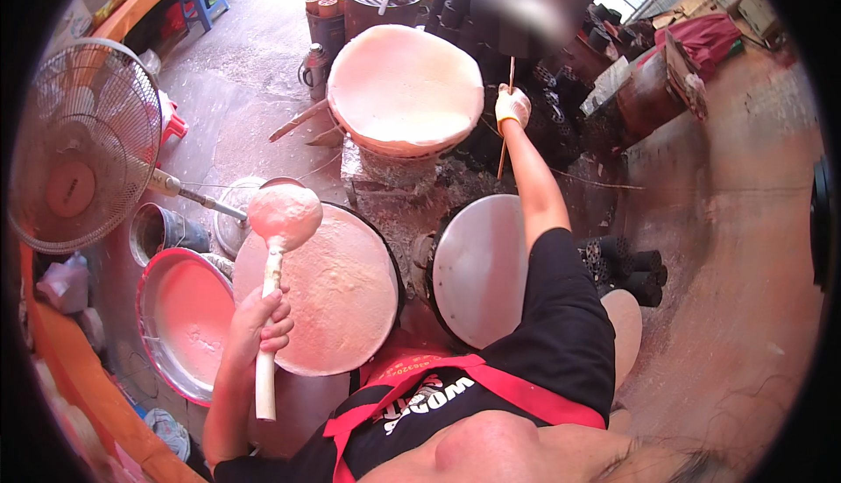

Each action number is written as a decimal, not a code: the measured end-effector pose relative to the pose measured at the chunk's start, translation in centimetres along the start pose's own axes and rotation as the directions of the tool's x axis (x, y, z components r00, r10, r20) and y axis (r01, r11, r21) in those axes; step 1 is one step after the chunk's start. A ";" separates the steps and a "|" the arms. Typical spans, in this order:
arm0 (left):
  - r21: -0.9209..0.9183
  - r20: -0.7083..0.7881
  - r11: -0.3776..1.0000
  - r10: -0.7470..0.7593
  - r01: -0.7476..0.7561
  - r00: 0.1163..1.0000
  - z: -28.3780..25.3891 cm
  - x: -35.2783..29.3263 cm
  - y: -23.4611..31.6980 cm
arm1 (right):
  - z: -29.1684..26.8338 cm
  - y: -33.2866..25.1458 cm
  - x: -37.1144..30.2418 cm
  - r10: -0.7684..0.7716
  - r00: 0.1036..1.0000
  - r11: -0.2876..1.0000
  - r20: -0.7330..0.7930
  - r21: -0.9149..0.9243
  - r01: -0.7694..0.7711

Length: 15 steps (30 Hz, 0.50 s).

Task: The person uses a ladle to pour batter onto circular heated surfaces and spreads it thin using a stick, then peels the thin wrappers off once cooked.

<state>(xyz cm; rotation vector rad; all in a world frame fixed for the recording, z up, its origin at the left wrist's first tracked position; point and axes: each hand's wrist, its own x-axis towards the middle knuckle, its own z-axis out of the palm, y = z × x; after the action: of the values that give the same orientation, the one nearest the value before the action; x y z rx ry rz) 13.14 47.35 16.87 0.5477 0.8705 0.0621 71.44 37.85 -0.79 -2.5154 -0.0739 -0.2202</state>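
My left hand (260, 321) is closed round the pale handle of a ladle (285, 216), whose batter-coated bowl is raised over the left griddle. A thin layer of pale batter (337, 282) covers that round griddle. On the left, a basin (149, 334) holds more pale, wet batter (193, 312). Stretched far forward, my right hand (513, 106) wears a white glove with a yellow cuff. It is shut on a thin stick (501, 163), held upright beside a stack of pale round sheets (407, 84). The right griddle (482, 268) shows a bare grey surface under my right arm.
A standing fan (74, 146) is at the left, near a metal bucket (171, 233). Black cylindrical briquettes (626, 264) lie right of the right griddle, with more piled at the back. A blue stool (203, 1) stands far left. A blurred patch hides part of the far right.
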 end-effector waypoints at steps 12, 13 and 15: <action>0.914 0.271 0.201 0.348 -0.353 0.898 19.5 0.2 -10.1 | -36.0 21.3 -22.2 -0.861 0.463 0.495 0.212 0.558 0.666; 0.895 0.403 0.034 0.365 -0.445 0.839 21.8 0.9 -11.5 | -38.7 22.1 -23.1 -0.886 0.398 0.464 0.238 0.477 0.747; 0.843 0.538 -0.280 0.425 -0.460 0.728 25.8 3.0 -15.0 | -42.2 24.1 -24.3 -0.733 0.503 0.658 0.457 0.291 0.695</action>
<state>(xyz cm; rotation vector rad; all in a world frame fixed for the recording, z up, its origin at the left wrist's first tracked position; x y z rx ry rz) 31.71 24.12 20.86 2.4284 0.4277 0.1044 44.09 -6.33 15.08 -2.2383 -1.3673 0.1906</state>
